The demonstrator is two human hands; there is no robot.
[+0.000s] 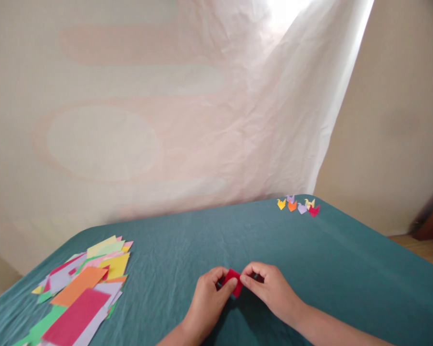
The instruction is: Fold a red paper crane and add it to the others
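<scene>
A small folded piece of red paper (235, 287) is held just above the green-covered table, near its front middle. My left hand (213, 294) grips it from the left, thumb on the near face and fingers behind. From the other side, my right hand (266, 283) pinches the paper's right edge between thumb and index finger. The fingers hide part of the paper, so its exact folds cannot be made out.
A loose pile of coloured paper sheets (80, 287) lies on the left of the green tablecloth (173, 250). Several small folded paper birds (292, 206) stand at the far right corner. Behind the table hangs a pale cloth (202, 120).
</scene>
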